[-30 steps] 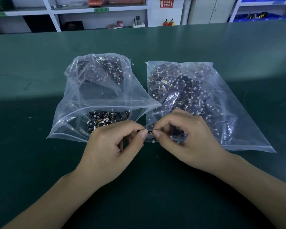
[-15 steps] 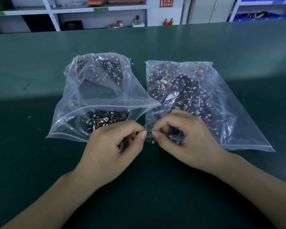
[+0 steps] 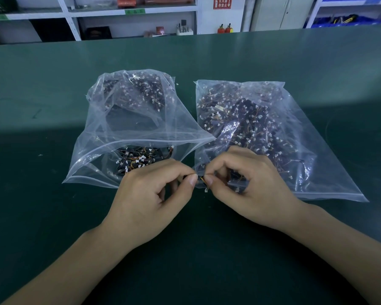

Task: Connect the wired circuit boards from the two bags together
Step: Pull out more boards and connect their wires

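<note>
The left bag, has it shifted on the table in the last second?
No. The left bag lies as before beside the right bag on the green table; only the camera view shifts slightly.

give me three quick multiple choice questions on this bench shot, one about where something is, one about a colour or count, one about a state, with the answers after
1. Where do the two hands meet?
A. in front of the gap between the two bags
B. behind the bags
C. at the table's left edge

2. How many clear plastic bags lie on the table?
A. one
B. two
C. four

3. What is the mouth of the left bag like?
A. zipped flat
B. tied with a knot
C. gaping open toward the person

Answers
1. A: the left hand and right hand pinch a small wired piece between their fingertips, just in front of the near edges of the bags.
2. B: a left bag and a right bag lie side by side on the green table.
3. C: its upper lip stands raised, and boards show inside.
</note>
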Demonstrator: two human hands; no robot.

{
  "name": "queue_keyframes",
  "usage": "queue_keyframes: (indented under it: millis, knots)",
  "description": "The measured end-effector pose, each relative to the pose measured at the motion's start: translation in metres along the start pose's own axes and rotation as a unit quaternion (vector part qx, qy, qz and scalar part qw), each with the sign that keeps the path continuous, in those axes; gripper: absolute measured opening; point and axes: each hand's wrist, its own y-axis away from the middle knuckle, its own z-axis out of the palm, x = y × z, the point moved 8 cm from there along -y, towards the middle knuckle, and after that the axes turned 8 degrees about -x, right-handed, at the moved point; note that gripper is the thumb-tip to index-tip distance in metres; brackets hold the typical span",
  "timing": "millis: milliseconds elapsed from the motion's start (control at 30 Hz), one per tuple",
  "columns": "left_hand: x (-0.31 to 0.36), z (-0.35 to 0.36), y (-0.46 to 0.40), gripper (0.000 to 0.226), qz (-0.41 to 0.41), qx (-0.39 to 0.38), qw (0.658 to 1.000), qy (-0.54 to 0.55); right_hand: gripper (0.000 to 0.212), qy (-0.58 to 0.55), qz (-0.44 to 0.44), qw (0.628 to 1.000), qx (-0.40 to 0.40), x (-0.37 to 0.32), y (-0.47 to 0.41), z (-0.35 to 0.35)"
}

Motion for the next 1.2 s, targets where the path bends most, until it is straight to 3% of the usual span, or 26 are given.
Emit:
queue_keyframes:
  millis: [233,367,533,700,933,1100,1200]
  knots:
    - [-0.002,0.001,0.001,0.023,-0.002,0.005,1.0,-0.02,0.001,0.008,0.002,1.0,0.008,0.001,0.0,-0.004]
    - [-0.005,-0.004,0.001,0.029,-0.017,0.019,0.999,-0.028,0.015,0.075,-0.004,0.997,0.017,0.003,-0.002,-0.009]
    - [-0.002,-0.013,0.001,0.024,-0.007,0.062,0.997,-0.04,0.043,0.145,0.052,0.986,-0.066,0.018,-0.003,-0.002]
    - [0.006,-0.015,0.0,0.012,0.036,0.079,0.996,-0.02,0.026,0.138,0.023,0.99,-0.017,0.012,-0.004,-0.008]
    - [0.005,-0.01,0.001,0.009,0.048,0.083,0.995,-0.013,0.024,0.104,0.027,0.994,0.026,0.011,-0.001,-0.015]
    - [0.007,-0.003,-0.005,0.007,0.061,0.063,0.995,-0.055,0.026,0.061,0.045,0.996,0.045,0.013,-0.001,-0.018]
    - [0.011,-0.001,-0.008,0.009,0.068,0.076,0.985,-0.136,0.03,0.044,0.049,0.997,0.049,0.014,-0.001,-0.019]
